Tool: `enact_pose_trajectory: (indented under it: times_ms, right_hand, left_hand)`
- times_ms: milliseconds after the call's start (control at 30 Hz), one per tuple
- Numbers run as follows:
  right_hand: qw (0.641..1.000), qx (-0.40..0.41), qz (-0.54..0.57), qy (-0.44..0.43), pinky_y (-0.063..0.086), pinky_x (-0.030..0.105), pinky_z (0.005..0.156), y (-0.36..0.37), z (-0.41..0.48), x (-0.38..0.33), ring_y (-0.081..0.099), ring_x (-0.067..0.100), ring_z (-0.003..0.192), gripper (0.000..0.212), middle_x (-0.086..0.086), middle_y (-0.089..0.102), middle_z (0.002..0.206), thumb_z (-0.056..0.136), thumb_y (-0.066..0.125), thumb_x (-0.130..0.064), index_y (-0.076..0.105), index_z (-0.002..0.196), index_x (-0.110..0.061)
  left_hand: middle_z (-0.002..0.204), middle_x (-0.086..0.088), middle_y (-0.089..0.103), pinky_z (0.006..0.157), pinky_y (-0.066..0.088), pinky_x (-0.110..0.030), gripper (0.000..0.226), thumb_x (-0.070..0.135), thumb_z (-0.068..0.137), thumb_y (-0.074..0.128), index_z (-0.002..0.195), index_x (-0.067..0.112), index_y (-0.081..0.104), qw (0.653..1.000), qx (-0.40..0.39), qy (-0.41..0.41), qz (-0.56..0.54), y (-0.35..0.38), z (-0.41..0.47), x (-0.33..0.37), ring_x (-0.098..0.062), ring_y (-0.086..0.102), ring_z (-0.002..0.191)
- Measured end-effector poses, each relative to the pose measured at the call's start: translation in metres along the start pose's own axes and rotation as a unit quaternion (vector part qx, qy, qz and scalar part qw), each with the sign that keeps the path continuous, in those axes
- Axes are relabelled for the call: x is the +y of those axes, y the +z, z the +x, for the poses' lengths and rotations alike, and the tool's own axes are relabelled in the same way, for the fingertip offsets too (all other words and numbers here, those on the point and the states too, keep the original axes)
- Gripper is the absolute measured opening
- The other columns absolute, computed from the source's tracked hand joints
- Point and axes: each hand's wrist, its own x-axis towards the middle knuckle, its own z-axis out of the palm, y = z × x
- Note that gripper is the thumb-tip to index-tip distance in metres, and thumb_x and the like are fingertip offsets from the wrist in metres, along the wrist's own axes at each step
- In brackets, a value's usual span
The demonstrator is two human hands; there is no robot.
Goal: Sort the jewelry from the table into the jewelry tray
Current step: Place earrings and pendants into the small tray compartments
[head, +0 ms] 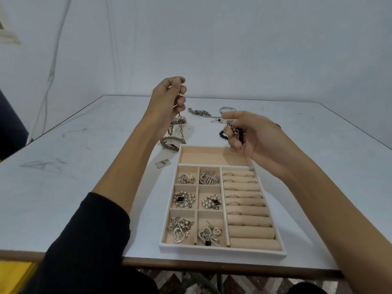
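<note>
We have a chain in the air, hanging slack from the left grip, which is raised above the counter just past the far left corner of the jewelry tray, fingers curled round the upper links. Over on the other side the right grip hovers above the tray's far right corner, fingers folded round a bunched chain with something dark in it; we cannot tell whether the two grips share one piece. Below them the tray's long far compartment shows bare beige lining. Nearer us, six small square compartments hold brooches and earrings: pearl clusters in the middle row, heart-shaped pieces in the near row. Down the right side run the ring rolls, with thin rings tucked into the farther slots. Out on the counter beyond the tray we spot a pile of bangles by the far left corner, a loose heap of links farther back, a silver bangle beside it, and a string of black beads just under the right grip. A small scrap lies left of the tray. A dark sleeve covers the left upper arm.
</note>
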Motion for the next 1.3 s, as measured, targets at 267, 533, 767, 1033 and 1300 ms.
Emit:
enact_pose_trajectory:
  times_ms: [267, 533, 767, 1033, 1300]
  right_hand:
    - [0.996, 0.02, -0.083, 0.006, 0.034, 0.02, 0.045, -0.005, -0.025, 0.017, 0.04, 0.011, 0.047, 0.019, 0.003, 0.052, 0.066, 0.097, 0.045, -0.009, 0.063, 0.103, -0.004]
    - [0.998, 0.032, -0.061, 0.011, 0.03, 0.023, 0.048, -0.006, -0.026, 0.019, 0.038, 0.012, 0.046, 0.016, 0.001, 0.049, 0.064, 0.097, 0.046, -0.01, 0.061, 0.101, -0.005]
    - [0.998, 0.023, -0.052, 0.004, 0.029, 0.024, 0.048, -0.01, -0.03, 0.02, 0.038, 0.012, 0.047, 0.018, 0.001, 0.05, 0.063, 0.097, 0.047, -0.011, 0.061, 0.105, -0.003]
    - [0.997, 0.033, -0.063, -0.011, 0.031, 0.022, 0.047, -0.012, -0.033, 0.017, 0.038, 0.012, 0.046, 0.015, 0.001, 0.05, 0.065, 0.096, 0.048, -0.012, 0.062, 0.101, -0.006]
    - [0.995, 0.035, -0.086, -0.019, 0.035, 0.02, 0.045, -0.014, -0.032, 0.018, 0.039, 0.012, 0.048, 0.02, 0.001, 0.052, 0.065, 0.096, 0.049, -0.012, 0.063, 0.106, -0.002]
  left_hand:
    - [0.063, 0.013, 0.042, 0.046, 0.023, -0.017, 0.019, 0.031, 0.104, 0.036, 0.094, 0.022, 0.049, 1.0, -0.01, 0.026, -0.011, 0.015, -0.028, 0.03, -0.008, 0.023, 0.05]
    - [0.058, 0.009, 0.029, 0.047, 0.013, -0.022, 0.024, 0.034, 0.104, 0.032, 0.088, 0.02, 0.041, 0.989, -0.123, 0.02, -0.074, 0.037, -0.084, 0.055, -0.008, 0.014, 0.049]
    - [0.057, 0.01, 0.028, 0.044, 0.014, -0.02, 0.023, 0.033, 0.104, 0.032, 0.089, 0.019, 0.043, 0.979, -0.179, 0.006, -0.094, 0.046, -0.117, 0.053, -0.006, 0.014, 0.046]
    - [0.058, 0.009, 0.033, 0.047, 0.017, -0.021, 0.023, 0.032, 0.102, 0.034, 0.088, 0.02, 0.047, 0.982, -0.185, -0.027, -0.006, 0.046, -0.131, 0.019, -0.006, 0.02, 0.046]
    - [0.068, 0.004, 0.052, 0.067, 0.048, -0.023, 0.023, 0.029, 0.102, 0.036, 0.089, 0.016, 0.05, 0.979, -0.193, -0.03, 0.064, 0.045, -0.138, 0.008, -0.014, 0.051, 0.065]
